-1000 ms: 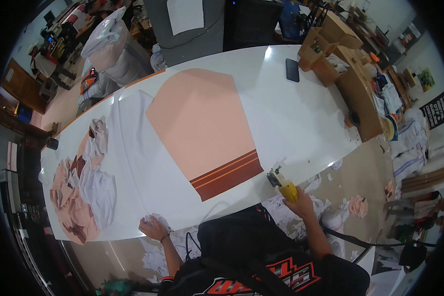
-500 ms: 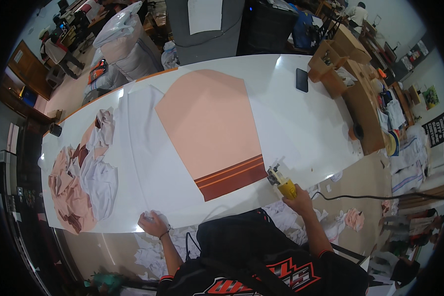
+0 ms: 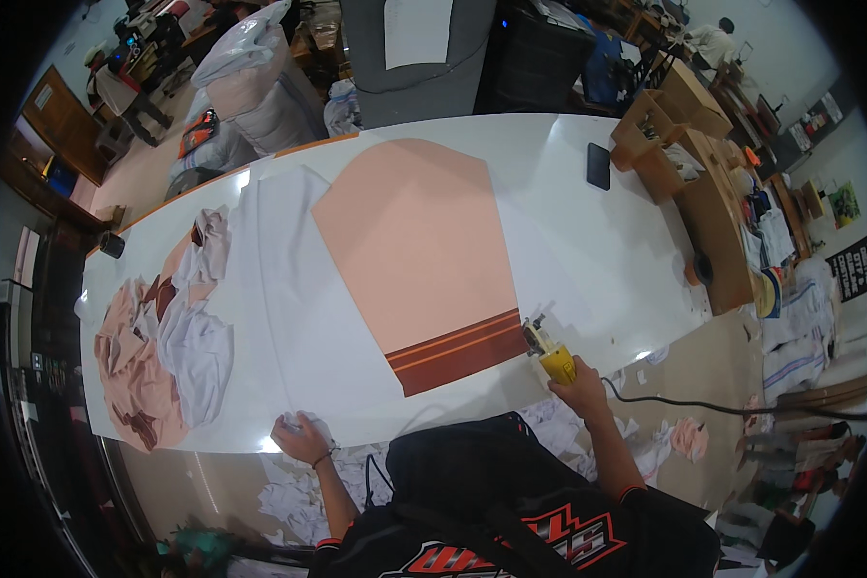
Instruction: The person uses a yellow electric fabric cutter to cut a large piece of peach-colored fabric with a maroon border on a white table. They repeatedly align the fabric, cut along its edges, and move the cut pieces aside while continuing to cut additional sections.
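Peach fabric (image 3: 416,250) with rust stripes lay spread across the middle of the white worktop (image 3: 607,241). The right hand (image 3: 580,387) was closed around a yellow electric cutter (image 3: 549,353) at the near edge, just beside the striped end. The left hand (image 3: 301,438) pressed on the near edge, fingers curled over white cloth (image 3: 299,289). Scraps (image 3: 159,337) were heaped toward the left end. A black phone (image 3: 598,166) lay near the far right corner.
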Demonstrator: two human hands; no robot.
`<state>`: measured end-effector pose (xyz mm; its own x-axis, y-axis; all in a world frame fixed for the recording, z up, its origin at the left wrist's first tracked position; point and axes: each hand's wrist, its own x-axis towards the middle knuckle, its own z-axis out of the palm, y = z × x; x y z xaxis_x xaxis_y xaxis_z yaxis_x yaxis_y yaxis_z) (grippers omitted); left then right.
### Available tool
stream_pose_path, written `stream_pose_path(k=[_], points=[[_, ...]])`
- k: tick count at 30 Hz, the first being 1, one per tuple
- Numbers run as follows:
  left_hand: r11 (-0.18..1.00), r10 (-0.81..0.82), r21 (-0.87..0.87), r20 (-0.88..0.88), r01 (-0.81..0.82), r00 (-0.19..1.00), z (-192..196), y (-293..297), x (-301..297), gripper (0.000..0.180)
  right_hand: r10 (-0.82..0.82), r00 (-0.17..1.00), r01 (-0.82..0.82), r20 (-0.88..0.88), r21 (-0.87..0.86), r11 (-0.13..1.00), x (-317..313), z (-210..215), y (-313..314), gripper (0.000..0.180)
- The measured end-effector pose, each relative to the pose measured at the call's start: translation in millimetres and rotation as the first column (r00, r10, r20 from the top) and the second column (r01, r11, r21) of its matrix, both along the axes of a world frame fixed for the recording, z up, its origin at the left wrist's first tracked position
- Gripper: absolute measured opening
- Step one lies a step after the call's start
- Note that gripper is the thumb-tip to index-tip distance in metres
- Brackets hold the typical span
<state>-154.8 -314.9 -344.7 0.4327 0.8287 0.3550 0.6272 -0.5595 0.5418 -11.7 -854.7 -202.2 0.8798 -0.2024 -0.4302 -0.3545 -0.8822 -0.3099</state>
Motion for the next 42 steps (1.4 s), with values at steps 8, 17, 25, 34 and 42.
stream_pose_path(k=[8,17,25,34,42], points=[[1.0,-0.004,0.019,0.007,0.003,1.0,1,0,1,0.044,0.011,0.998,-0.012,0.067,0.011,1.0,12,-6,4,0.057],[1.0,0.013,-0.022,-0.01,-0.013,1.0,-1,2,-1,0.045,-0.051,0.997,0.043,0.051,0.135,0.99,46,3,17,0.056],[1.0,0.021,-0.022,-0.02,-0.022,1.0,4,-2,2,0.045,-0.034,0.989,0.032,0.141,0.02,0.999,90,-10,23,0.056],[1.0,-0.003,0.01,0.009,0.003,1.0,6,-1,2,0.041,-0.015,0.993,0.014,0.12,0.011,1.0,155,-18,34,0.059],[0.998,0.02,-0.062,-0.008,-0.021,1.0,8,-4,4,0.043,-0.033,0.992,0.031,0.119,0.021,0.999,214,-24,43,0.06]])
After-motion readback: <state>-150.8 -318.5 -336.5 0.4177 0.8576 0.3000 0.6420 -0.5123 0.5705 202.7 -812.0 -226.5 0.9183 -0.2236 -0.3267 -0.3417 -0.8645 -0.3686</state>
